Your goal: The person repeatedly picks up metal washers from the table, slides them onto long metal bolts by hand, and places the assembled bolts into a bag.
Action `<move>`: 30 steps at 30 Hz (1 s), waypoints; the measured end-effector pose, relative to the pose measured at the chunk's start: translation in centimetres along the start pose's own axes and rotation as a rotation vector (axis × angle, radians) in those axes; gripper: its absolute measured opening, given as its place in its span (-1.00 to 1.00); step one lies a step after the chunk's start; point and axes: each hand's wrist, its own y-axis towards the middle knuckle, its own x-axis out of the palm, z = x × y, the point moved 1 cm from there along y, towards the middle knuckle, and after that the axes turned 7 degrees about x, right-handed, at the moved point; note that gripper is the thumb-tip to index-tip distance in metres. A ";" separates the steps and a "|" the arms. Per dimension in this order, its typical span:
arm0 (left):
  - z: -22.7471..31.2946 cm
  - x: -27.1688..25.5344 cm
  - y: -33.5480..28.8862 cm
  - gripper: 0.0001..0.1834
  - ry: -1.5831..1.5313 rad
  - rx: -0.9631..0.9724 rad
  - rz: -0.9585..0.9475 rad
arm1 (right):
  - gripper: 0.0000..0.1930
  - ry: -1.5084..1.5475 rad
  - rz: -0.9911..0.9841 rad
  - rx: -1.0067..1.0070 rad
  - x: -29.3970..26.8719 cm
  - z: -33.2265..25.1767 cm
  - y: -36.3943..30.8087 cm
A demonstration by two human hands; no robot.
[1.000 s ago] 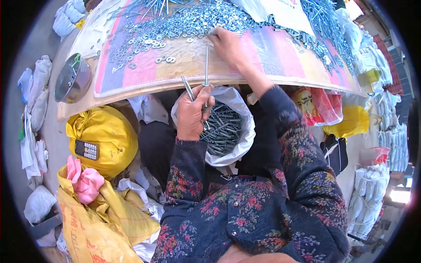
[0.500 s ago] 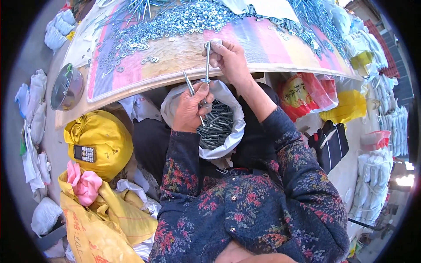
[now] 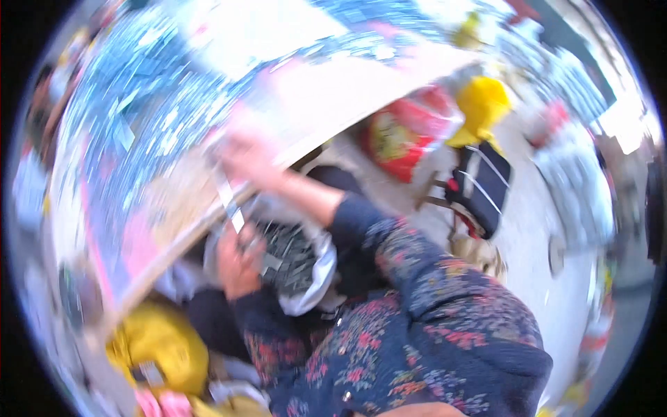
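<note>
Motion smears the whole head view. My left hand (image 3: 240, 260) is closed over the left side of a white bag (image 3: 321, 271) between my knees. Dark bolts (image 3: 288, 254) fill that bag. Above it, at the table's front edge, my right hand (image 3: 244, 154) is closed, its fingers badly blurred. A shiny long bolt (image 3: 232, 206) spans the gap between the hands, its upper end at my right fingers and its lower end at my left. Whether a washer sits on it cannot be made out.
A heap of washers and bolts (image 3: 163, 149) spreads over the table, with a white sheet (image 3: 257, 35) behind. Beneath the table edge (image 3: 316, 139) stands a red bag (image 3: 403, 135). Nearby are a dark bundle (image 3: 481, 184), a yellow sack (image 3: 160, 340) and a metal bowl (image 3: 80, 292).
The whole view has swung, so the table now slants and the hands appear further left. The second rod seen in my left hand earlier is lost in the blur.
</note>
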 end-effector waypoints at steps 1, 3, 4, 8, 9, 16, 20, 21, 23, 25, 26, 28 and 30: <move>-0.6 0.5 -0.3 -0.83 0.439 0.240 -0.014 | -0.85 -0.161 0.020 -0.130 -0.1 0.1 -0.1; -0.1 -1.1 0.1 -0.86 0.063 0.059 -0.003 | -0.87 -0.429 0.126 -0.881 0.8 -0.8 0.5; -0.1 -0.9 0.0 -0.87 0.094 0.097 0.085 | -0.86 -0.447 0.085 -0.779 1.3 -1.0 -0.1; 0.3 -0.1 -0.7 -0.87 0.320 0.205 0.167 | -0.80 -0.641 -0.267 -0.564 0.8 -1.6 -2.8; 0.3 -0.2 -0.5 -0.87 0.307 0.220 0.154 | -0.80 -0.647 -0.251 -0.564 -0.1 -2.1 -2.8; 0.1 -1.9 -0.2 -0.82 0.172 0.149 0.057 | -0.84 -0.859 0.750 -0.318 -8.5 1.9 10.6; -0.2 -2.6 0.2 -0.81 0.087 0.101 0.045 | -0.78 -1.112 0.610 -0.295 -9.2 3.5 14.2; -0.1 -3.2 0.4 -0.80 0.080 0.113 0.069 | -0.77 -1.100 0.593 -0.333 -8.0 3.8 14.5; 0.0 -3.2 0.3 -0.78 0.042 0.106 0.038 | -0.78 -1.092 0.577 -0.320 -7.7 4.1 14.7; 0.4 -3.4 0.2 -0.78 0.041 0.095 0.021 | -0.79 -1.074 0.548 -0.317 -7.1 4.0 14.5; 0.2 -3.2 0.5 -0.78 0.040 0.092 0.017 | -0.80 -1.028 0.558 -0.294 -7.1 3.9 14.3; -0.1 -3.0 0.4 -0.78 0.064 0.090 0.060 | -0.81 -0.982 0.572 -0.264 -6.6 3.7 13.1; -0.2 -2.4 0.3 -0.82 0.067 0.089 0.094 | -0.83 -0.957 0.476 -0.310 -6.1 3.6 11.5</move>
